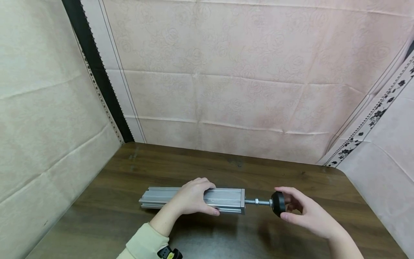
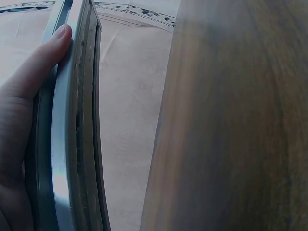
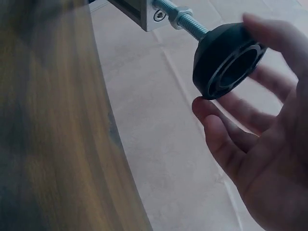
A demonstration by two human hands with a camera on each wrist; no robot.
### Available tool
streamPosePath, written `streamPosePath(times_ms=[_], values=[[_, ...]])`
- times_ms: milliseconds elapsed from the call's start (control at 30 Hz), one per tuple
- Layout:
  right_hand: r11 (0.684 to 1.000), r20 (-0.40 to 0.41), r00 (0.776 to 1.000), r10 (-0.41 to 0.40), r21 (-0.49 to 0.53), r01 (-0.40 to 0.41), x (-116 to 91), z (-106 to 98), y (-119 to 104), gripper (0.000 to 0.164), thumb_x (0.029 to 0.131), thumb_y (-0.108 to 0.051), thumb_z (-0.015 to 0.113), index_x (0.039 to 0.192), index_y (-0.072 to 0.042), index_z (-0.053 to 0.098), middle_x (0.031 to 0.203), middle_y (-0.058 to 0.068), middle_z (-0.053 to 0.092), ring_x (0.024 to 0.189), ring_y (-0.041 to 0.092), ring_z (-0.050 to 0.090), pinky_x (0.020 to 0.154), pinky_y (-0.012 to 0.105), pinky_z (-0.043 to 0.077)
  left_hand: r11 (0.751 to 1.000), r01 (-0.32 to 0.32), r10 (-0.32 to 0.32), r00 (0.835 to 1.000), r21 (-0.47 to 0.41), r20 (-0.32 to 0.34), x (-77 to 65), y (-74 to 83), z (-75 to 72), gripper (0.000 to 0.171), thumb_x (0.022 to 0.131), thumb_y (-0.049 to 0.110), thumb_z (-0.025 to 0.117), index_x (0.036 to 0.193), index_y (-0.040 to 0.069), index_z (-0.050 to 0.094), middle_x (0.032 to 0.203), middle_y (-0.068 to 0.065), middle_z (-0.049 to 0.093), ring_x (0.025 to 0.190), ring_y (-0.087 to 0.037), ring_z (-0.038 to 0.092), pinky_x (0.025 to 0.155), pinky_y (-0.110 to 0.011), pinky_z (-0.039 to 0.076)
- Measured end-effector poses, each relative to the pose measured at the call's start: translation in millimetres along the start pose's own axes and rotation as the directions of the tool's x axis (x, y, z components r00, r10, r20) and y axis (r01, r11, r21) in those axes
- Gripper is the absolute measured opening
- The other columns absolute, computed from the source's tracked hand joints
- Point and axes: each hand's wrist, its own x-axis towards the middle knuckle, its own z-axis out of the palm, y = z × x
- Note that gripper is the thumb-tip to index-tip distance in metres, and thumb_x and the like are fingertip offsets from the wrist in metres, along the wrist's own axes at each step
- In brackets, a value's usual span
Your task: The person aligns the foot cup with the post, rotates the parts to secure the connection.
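Observation:
My left hand (image 1: 195,197) grips a silver aluminium profile (image 1: 224,196) from above, its thumb along the near side. The grooved bar lies level, above the table, with its shadow below. From its right end plate sticks a threaded rod (image 1: 263,202) with a hex nut (image 3: 181,13), ending in a black round levelling foot (image 1: 278,204). My right hand (image 1: 304,210) pinches the foot's rim between thumb and fingers. The foot's hollow underside faces the palm in the right wrist view. In the left wrist view, the left thumb (image 2: 53,50) presses against the profile's edge.
A brown wooden table (image 1: 142,162) with rounded far corners lies beneath both hands. Pale patterned cloth (image 1: 226,90) hangs behind it and along both sides. A dark strip (image 1: 97,68) shows at the left corner of the cloth.

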Motion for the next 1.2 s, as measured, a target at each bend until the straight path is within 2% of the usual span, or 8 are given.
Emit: streamPosePath(times_ms=[67,133,300,400,700,833,1000,1200], values=[[1.000,-0.003,1.000,0.028,0.005,-0.028,-0.4,-0.1,-0.5,0.056,0.084,0.002,0.065,0.135,-0.008,0.043,0.103,0.002,0.061,0.088,0.016,0.060,0.071,0.026,0.048,1.000,0.003,-0.003,1.000,-0.002,0.007,0.0,-0.2,0.5,0.075,0.062,0.070,0.070,0.115,0.018,0.062,0.105,0.010,0.056,0.093,-0.010,0.050,0.080,-0.032,0.043],[1.000,-0.010,1.000,0.028,-0.007,-0.028,-0.6,-0.4,-1.4,0.061,0.082,0.002,0.066,0.137,-0.008,0.041,0.111,0.000,0.059,0.090,0.016,0.060,0.073,0.026,0.048,1.000,0.005,-0.005,1.000,-0.005,0.009,-0.1,-0.5,1.0,0.075,0.062,0.070,0.070,0.116,0.017,0.062,0.106,0.010,0.056,0.093,-0.010,0.050,0.080,-0.032,0.043],[0.998,-0.002,0.998,-0.063,-0.008,0.063,-2.5,-3.6,0.3,0.075,0.074,0.009,0.071,0.139,0.000,0.034,0.133,0.002,0.039,0.101,0.012,0.056,0.082,0.023,0.044,1.000,0.004,-0.005,1.000,-0.008,-0.006,-0.9,-0.7,1.4,0.073,0.063,0.066,0.072,0.116,0.016,0.062,0.106,0.009,0.057,0.095,-0.011,0.050,0.082,-0.033,0.043],[0.995,0.018,0.996,-0.091,0.035,0.090,-3.1,-4.7,3.2,0.072,0.074,0.011,0.072,0.136,0.003,0.036,0.132,0.007,0.037,0.101,0.013,0.056,0.083,0.022,0.044,1.000,-0.001,0.001,1.000,-0.008,-0.017,-1.2,-0.5,1.3,0.071,0.063,0.063,0.074,0.115,0.016,0.063,0.106,0.009,0.057,0.095,-0.011,0.051,0.082,-0.033,0.043],[1.000,-0.013,1.000,0.005,-0.002,-0.005,-2.6,-3.6,-0.1,0.057,0.082,0.002,0.067,0.134,-0.007,0.044,0.107,0.004,0.062,0.090,0.017,0.062,0.075,0.025,0.047,1.000,0.007,-0.007,1.000,-0.002,0.001,-0.1,0.6,-0.3,0.072,0.063,0.065,0.073,0.116,0.016,0.062,0.107,0.008,0.057,0.095,-0.011,0.050,0.082,-0.034,0.043],[1.000,-0.034,0.999,0.001,0.001,0.000,-2.9,-2.3,-0.3,0.063,0.081,0.005,0.067,0.137,-0.006,0.041,0.112,0.004,0.060,0.092,0.016,0.061,0.076,0.023,0.047,1.000,0.009,-0.009,1.000,-0.004,0.000,0.3,1.2,-1.0,0.073,0.063,0.066,0.072,0.116,0.017,0.062,0.107,0.008,0.058,0.096,-0.011,0.051,0.082,-0.034,0.043],[0.996,0.014,0.997,-0.072,0.061,0.071,-1.6,-1.4,2.0,0.070,0.077,0.011,0.068,0.138,0.002,0.033,0.124,0.005,0.049,0.099,0.017,0.061,0.084,0.022,0.045,1.000,0.013,-0.013,1.000,-0.009,-0.005,0.5,1.2,-0.7,0.072,0.063,0.064,0.074,0.116,0.016,0.062,0.107,0.008,0.058,0.096,-0.012,0.050,0.082,-0.034,0.043],[0.999,-0.005,1.000,-0.005,0.036,0.005,-2.3,-0.6,-0.4,0.060,0.082,0.006,0.065,0.136,-0.006,0.040,0.111,0.006,0.060,0.094,0.015,0.062,0.077,0.024,0.047,1.000,0.019,-0.019,1.000,-0.017,0.009,0.5,0.5,0.5,0.072,0.063,0.063,0.074,0.117,0.016,0.062,0.108,0.008,0.057,0.097,-0.011,0.050,0.083,-0.034,0.043]])
